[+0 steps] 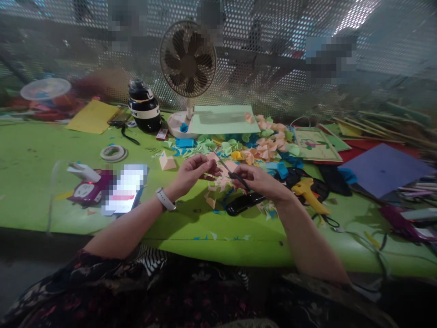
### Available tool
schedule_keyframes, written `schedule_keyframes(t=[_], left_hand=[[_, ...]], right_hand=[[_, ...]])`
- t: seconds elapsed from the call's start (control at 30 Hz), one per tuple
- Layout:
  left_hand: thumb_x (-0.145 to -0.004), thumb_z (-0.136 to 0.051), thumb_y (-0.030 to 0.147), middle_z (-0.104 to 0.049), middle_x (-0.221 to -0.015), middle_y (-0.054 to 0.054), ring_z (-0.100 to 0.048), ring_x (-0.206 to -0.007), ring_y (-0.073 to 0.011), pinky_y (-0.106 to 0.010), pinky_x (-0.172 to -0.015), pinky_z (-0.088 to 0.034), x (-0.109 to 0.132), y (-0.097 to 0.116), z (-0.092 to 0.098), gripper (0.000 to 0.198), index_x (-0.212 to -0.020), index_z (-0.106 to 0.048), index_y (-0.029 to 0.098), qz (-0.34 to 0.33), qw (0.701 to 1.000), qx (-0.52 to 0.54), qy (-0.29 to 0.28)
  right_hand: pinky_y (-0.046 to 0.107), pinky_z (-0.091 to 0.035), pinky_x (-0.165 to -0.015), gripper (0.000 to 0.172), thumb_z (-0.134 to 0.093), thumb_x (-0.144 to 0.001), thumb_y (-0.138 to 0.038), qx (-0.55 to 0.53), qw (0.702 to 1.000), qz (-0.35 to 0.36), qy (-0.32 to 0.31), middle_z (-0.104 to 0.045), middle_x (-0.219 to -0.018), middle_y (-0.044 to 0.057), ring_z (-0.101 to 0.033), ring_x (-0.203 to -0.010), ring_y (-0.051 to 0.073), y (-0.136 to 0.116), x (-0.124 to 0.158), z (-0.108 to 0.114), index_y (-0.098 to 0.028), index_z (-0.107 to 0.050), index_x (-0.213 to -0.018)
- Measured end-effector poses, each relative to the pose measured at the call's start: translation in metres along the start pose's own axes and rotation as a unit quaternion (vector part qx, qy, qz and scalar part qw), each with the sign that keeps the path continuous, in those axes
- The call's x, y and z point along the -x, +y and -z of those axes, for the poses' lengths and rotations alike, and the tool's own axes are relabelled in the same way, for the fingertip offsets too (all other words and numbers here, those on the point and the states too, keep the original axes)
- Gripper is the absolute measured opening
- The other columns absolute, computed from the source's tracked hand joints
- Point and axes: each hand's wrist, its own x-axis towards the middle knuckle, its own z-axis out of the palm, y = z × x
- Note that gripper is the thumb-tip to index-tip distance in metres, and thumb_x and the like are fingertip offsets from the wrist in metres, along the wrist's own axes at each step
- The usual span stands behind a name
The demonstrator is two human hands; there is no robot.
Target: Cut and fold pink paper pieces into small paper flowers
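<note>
My left hand (198, 169), with a white watch on its wrist, is closed in a pinch over the table. A small peach paper piece (214, 156) shows at its fingertips. My right hand (257, 179) grips a pair of scissors (241, 179) by the dark handles, blades pointing up and left towards the paper. Beneath both hands lie peach paper scraps (221, 183). A black glossy object (239, 205) rests just below my right hand. Behind the hands is a heap of cut paper petals (268, 146) in peach, green, blue and yellow.
A fan (187, 64) and a black jar-shaped bottle (145, 111) stand at the back. To the left lie a lit phone (125, 189) and tape rolls (113, 153). On the right are a yellow glue gun (310, 195), a trailing cable and purple paper (387, 168).
</note>
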Motion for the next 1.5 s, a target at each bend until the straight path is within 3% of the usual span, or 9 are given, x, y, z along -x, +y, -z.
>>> schedule_keyframes(t=[0.47, 0.73, 1.37, 1.5], left_hand=[[-0.085, -0.073, 0.041, -0.075, -0.087, -0.006, -0.075, -0.084, -0.0172, -0.028, -0.070, -0.062, 0.000, 0.001, 0.001, 0.029, -0.084, -0.057, 0.018, 0.002, 1.000, 0.002, 0.000], [-0.081, -0.077, 0.043, -0.075, -0.083, -0.004, -0.075, -0.082, -0.0170, -0.027, -0.068, -0.062, -0.001, -0.001, 0.001, 0.033, -0.084, -0.057, 0.016, 0.002, 1.000, 0.021, 0.003], [-0.083, -0.076, 0.040, -0.075, -0.083, -0.004, -0.074, -0.080, -0.0160, -0.026, -0.067, -0.061, -0.005, -0.005, 0.006, 0.030, -0.086, -0.059, 0.016, 0.002, 1.000, 0.020, 0.016], [-0.083, -0.075, 0.042, -0.075, -0.084, -0.005, -0.074, -0.079, -0.0166, -0.028, -0.069, -0.061, -0.003, -0.003, 0.005, 0.031, -0.084, -0.058, 0.016, 0.014, 1.000, 0.000, -0.010]], right_hand=[[0.026, -0.036, -0.054, 0.040, -0.078, -0.073, -0.052, 0.025, 0.999, 0.026, 0.031, -0.053, -0.069, -0.003, -0.047, -0.061, 0.009, -0.002, 0.001, -0.003, -0.020, -0.054, -0.076], [0.027, -0.038, -0.057, 0.047, -0.076, -0.072, -0.061, 0.042, 0.998, 0.035, 0.035, -0.056, -0.069, -0.002, -0.050, -0.062, 0.011, 0.002, -0.001, -0.002, -0.020, -0.055, -0.077], [0.028, -0.041, -0.058, 0.049, -0.076, -0.071, -0.063, 0.042, 0.998, 0.039, 0.027, -0.059, -0.067, -0.002, -0.053, -0.060, 0.010, 0.009, -0.001, 0.007, -0.019, -0.056, -0.076], [0.027, -0.039, -0.057, 0.051, -0.077, -0.068, -0.064, 0.057, 0.998, 0.024, 0.014, -0.057, -0.065, -0.003, -0.052, -0.060, 0.011, 0.003, -0.001, 0.005, -0.019, -0.055, -0.076]])
